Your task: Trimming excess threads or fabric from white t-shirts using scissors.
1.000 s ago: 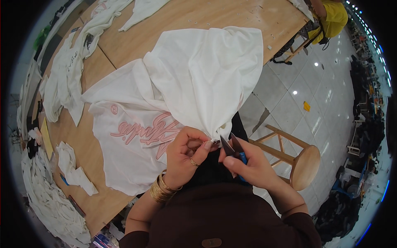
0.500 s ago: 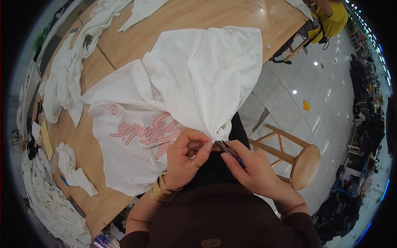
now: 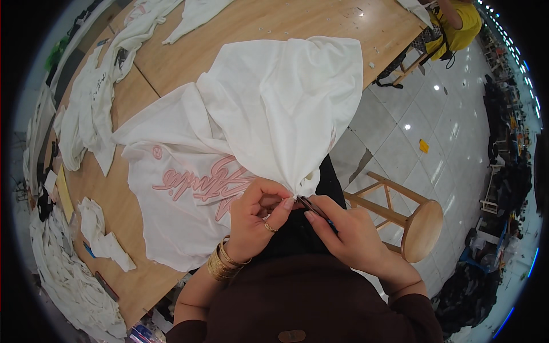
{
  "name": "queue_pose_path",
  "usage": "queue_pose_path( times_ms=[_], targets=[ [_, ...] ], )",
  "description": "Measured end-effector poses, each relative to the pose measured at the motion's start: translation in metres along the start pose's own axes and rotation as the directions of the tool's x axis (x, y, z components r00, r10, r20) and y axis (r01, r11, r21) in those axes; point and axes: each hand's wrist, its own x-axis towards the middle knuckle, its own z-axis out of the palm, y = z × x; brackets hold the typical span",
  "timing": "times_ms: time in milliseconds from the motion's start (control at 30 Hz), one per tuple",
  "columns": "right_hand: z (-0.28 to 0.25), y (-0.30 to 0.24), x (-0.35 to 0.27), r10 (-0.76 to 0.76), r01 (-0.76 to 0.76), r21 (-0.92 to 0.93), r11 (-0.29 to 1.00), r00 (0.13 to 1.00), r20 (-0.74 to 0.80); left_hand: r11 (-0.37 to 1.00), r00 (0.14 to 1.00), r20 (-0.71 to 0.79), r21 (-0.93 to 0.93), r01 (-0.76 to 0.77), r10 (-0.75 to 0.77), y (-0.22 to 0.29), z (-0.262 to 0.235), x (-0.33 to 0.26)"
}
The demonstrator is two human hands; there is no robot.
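Observation:
A white garment [image 3: 286, 97] with pink lettering spreads from the table's near edge toward my lap, its gathered end between my hands. Thumb and fingertips of my left hand [image 3: 260, 214] pinch that gathered edge; a ring and gold bangles are on this hand and wrist. In my right hand [image 3: 349, 228] is a pair of thread snips [image 3: 318, 212], dark-bladed with a bit of blue at the grip. Its tips meet the cloth right beside my left fingertips. What exactly lies between the tips is too small to make out.
On the wooden table [image 3: 166, 63] lie more white garments [image 3: 86, 126] to the left, and a white cloth piece [image 3: 103, 234]. A heap of white cloth [image 3: 68, 274] is at lower left. A wooden stool [image 3: 422, 231] stands at right; a person in yellow [image 3: 462, 28] sits far right.
The blades of the snips have come together at the cloth edge, and my right fingers have squeezed in slightly. My left hand and the garment stay nearly still.

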Motion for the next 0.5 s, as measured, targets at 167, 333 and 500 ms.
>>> queue_pose_path(
  times_ms=[167, 333, 500],
  targets=[
    [0.0026, -0.0005, 0.0026, -0.083, 0.078, -0.072, 0.994, 0.994, -0.067, 0.994, 0.997, 0.042, -0.083, 0.069, -0.065, 0.0068, -0.0005, 0.0007],
    [0.0034, 0.0054, 0.0032, -0.053, 0.057, 0.059, 0.997, 0.997, -0.061, 0.977, 0.992, 0.085, -0.187, 0.106, -0.092, 0.0045, 0.003, -0.0005],
    [0.002, 0.008, 0.0026, 0.009, 0.001, 0.14, 0.99, 0.997, -0.071, 0.965, 0.992, 0.094, -0.24, 0.103, -0.082, 0.0052, 0.0025, 0.0013]
  ],
)
